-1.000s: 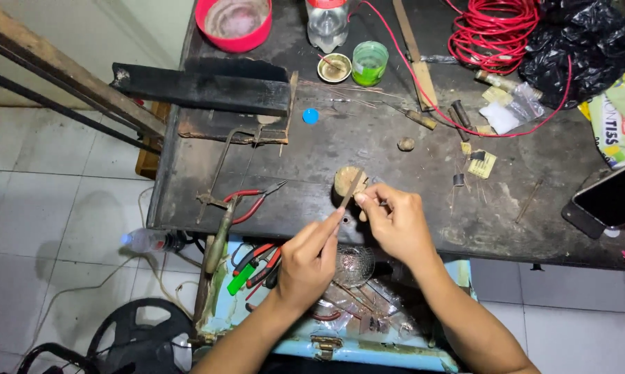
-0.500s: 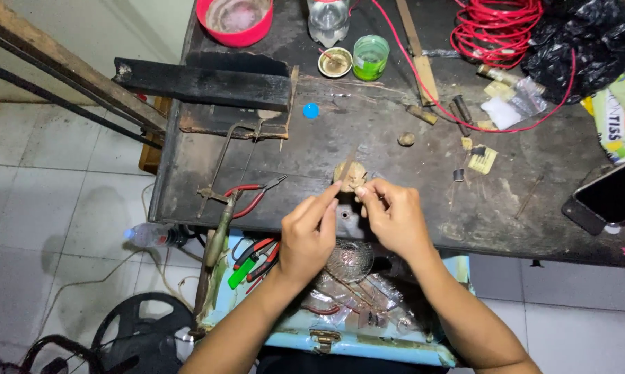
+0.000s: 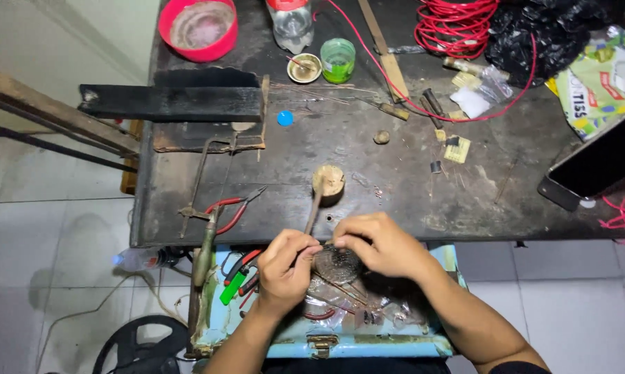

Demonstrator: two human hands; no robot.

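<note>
Dark scuffed workbench (image 3: 395, 201) fills view; light-blue toolbox (image 3: 368, 343) open at its near edge, lighter and pliers handles inside; red wire coil (image 3: 458, 24) at bench far side; red bowl (image 3: 198, 28) far left corner; phone (image 3: 596, 163) at bench right edge; red-handled pliers (image 3: 233, 208) near front edge; right hand (image 3: 382, 246) pinching round dark mesh disc (image 3: 337, 263) over toolbox; left hand (image 3: 285, 266) pinched on thin brown stick (image 3: 312, 211), tip up over bench edge beside small wooden stub (image 3: 328, 181).
</note>
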